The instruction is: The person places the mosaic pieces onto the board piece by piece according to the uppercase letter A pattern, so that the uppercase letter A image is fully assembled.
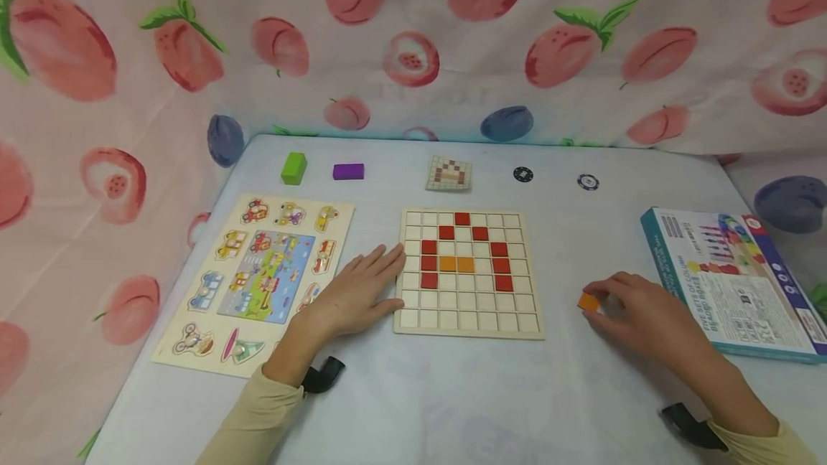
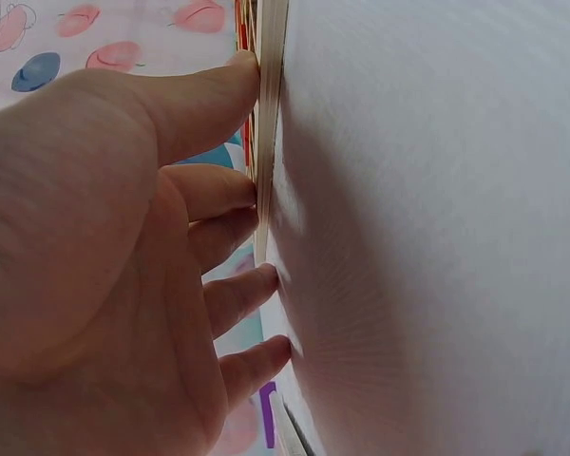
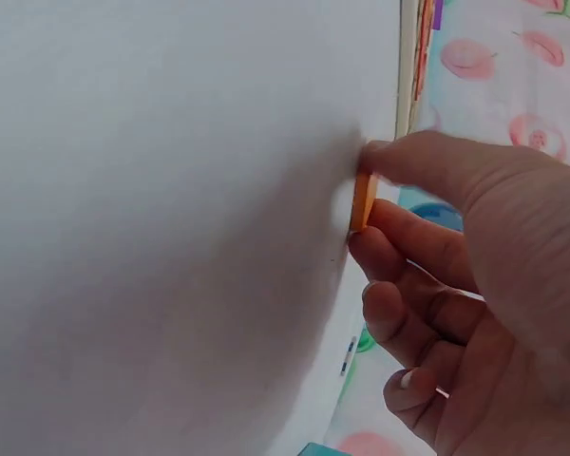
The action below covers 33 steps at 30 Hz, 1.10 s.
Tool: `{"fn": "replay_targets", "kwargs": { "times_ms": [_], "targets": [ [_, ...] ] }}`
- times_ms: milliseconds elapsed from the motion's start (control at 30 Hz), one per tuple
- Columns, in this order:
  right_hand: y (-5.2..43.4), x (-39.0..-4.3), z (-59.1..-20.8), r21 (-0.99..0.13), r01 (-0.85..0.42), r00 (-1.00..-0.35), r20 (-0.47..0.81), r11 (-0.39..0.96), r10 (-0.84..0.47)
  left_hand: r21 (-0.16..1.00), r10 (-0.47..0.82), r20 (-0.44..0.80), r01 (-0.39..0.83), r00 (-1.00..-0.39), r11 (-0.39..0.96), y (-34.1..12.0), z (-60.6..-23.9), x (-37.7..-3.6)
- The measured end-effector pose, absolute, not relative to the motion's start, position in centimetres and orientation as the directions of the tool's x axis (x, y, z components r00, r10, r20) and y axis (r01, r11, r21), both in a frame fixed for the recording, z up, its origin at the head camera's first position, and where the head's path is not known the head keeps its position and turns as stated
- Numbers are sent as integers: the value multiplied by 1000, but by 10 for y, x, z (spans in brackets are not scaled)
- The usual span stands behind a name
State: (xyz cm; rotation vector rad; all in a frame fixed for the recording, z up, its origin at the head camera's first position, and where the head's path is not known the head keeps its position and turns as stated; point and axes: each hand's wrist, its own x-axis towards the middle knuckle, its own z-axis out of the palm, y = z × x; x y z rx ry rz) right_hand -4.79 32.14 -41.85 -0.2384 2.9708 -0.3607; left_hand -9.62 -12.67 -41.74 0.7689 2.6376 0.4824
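A square wooden grid board point(image 1: 487, 318) lies in the middle of the table, with red tiles point(image 1: 429, 263) set in an arch and two orange tiles point(image 1: 465, 264) side by side within it. My left hand point(image 1: 358, 291) rests at the board's left edge, fingers spread and fairly straight; the thumb point(image 2: 209, 106) touches the edge in the left wrist view. To the right of the board, my right hand point(image 1: 636, 311) pinches a small orange tile point(image 3: 363, 199) between thumb and fingers, close over the white tabletop. Its other fingers are loosely curled.
A vehicle puzzle board point(image 1: 194, 271) lies left, partly under my left forearm. Along the back are a green block point(image 1: 293, 168), a purple block point(image 1: 349, 171), a patterned card point(image 1: 449, 174), a black chip point(image 1: 523, 174) and a white-and-dark chip point(image 1: 588, 181). A box point(image 1: 743, 278) lies right.
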Motion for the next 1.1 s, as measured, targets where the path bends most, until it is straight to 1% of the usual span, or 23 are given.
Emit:
{"fn": "replay_targets", "kwargs": {
  "times_ms": [200,367,600,833,1100],
  "targets": [
    [319,-52,-416,-241,-203,-975,-43,949,-219,421,569,-224,448,-791,789,-127,-417,-95],
    [298,-63,-411,-258,-253,-966,10,932,-259,416,568,-226,449,-792,791,-127,-418,-95],
    [248,-88,-409,-322,-307,-948,23,896,-316,415,562,-237,440,-793,796,-126,-419,-96],
    [212,-107,-413,-307,-406,-910,49,861,-412,425,571,-230,447,-788,787,-122,-416,-94],
    [202,-114,-417,-294,-378,-919,5,878,-393,416,579,-227,459,-783,785,-119,-415,-95]
  ]
}}
